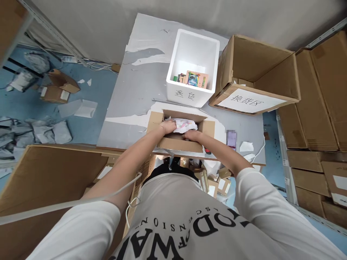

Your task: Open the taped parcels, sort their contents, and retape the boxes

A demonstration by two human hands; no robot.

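– State of the hands?
– Apart. Left hand (pixel 168 125) touches the white packet's (pixel 186 125) left end; right hand (pixel 192 135) is at its near right corner. Fingertips hidden; cannot tell whether either grips.
– Packet's position?
– Inside the box (pixel 180 145), near edge of bench (pixel 127 94); flaps (pixel 208 132) spread, presumably for access.

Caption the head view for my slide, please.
Left hand and right hand inside an open cardboard box with a white package.
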